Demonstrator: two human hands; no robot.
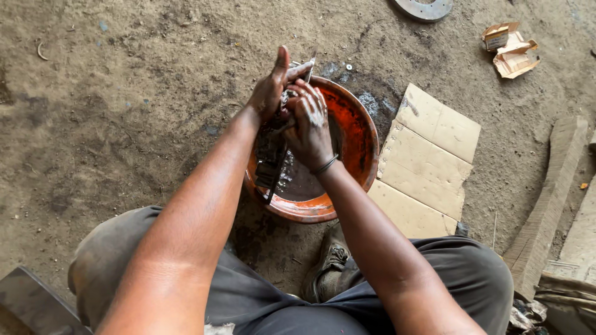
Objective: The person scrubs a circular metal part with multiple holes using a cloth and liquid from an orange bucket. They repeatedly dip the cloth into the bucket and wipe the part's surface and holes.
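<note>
We count one orange bowl [363,146], one flattened cardboard sheet [428,158] and one torn cardboard scrap [510,49]. We also see two wooden planks [546,205] and one metal disc [424,8].

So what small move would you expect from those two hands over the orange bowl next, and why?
Probably another rubbing stroke with the right hand over the small dark metal part that the left hand holds. Both hands look wet and grimy, and they meet right above the orange bowl of dark liquid.
</note>
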